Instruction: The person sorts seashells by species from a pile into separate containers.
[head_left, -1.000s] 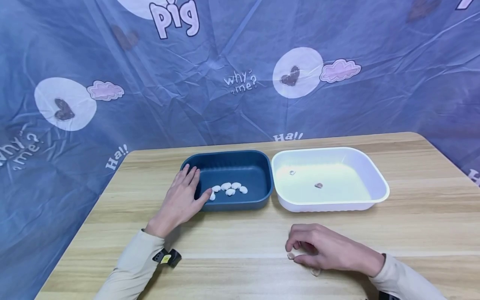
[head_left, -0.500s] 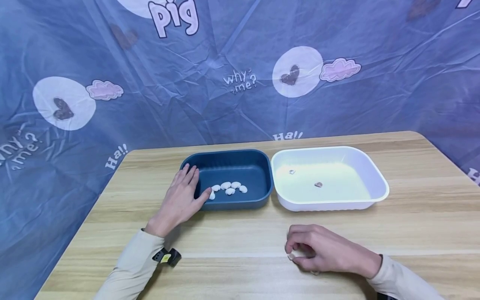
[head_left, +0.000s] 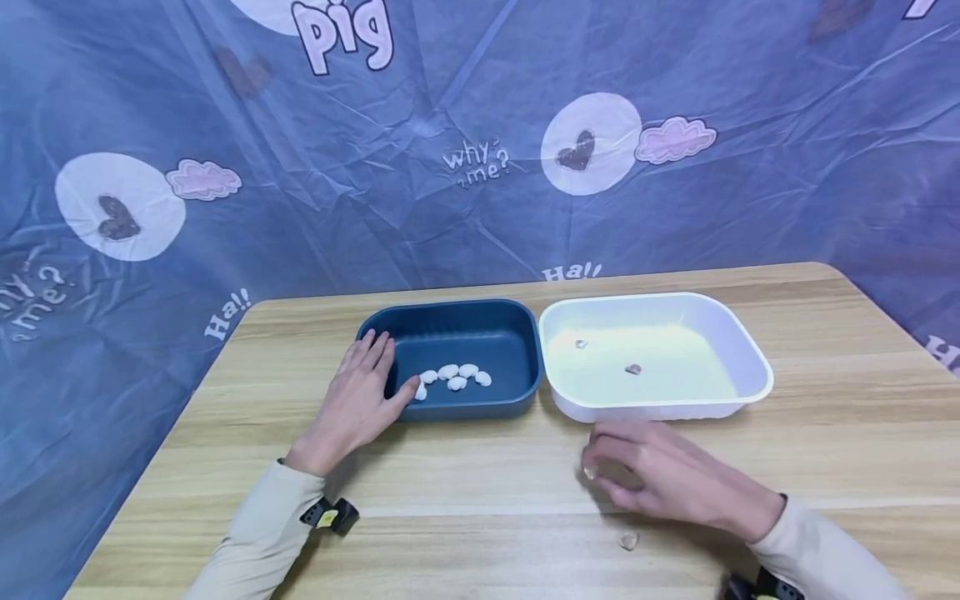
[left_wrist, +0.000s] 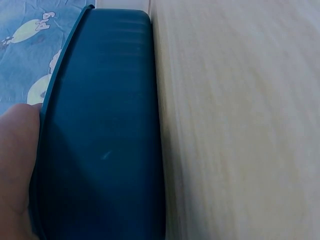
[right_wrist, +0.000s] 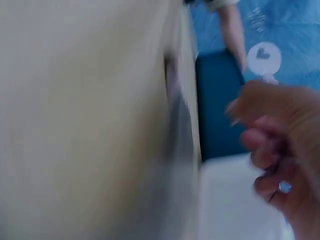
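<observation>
My right hand (head_left: 667,479) is raised over the table in front of the white basin. It pinches a small pale shell (head_left: 590,472) between thumb and index finger; the right wrist view is blurred. Spread over the left end of the dark blue basin (head_left: 480,410) is my left hand (head_left: 356,404), fingers straight across its rim. Its thumb lies over the front rim. In the blue basin are several white shells (head_left: 457,384). The white basin (head_left: 645,412) contains a brownish shell (head_left: 633,369) and a small clear-looking piece (head_left: 581,343). One more pale shell (head_left: 628,541) lies on the wood below my right hand.
Both basins stand side by side toward the back of the wooden table (head_left: 465,533). A blue printed cloth (head_left: 420,167) hangs behind it. Black bands are strapped at both wrists, over light sleeves (head_left: 251,533).
My right hand has lifted off the table with the pinched shell and moved a little toward the white basin. The shell beneath it is now uncovered. My left hand stays on the blue basin.
</observation>
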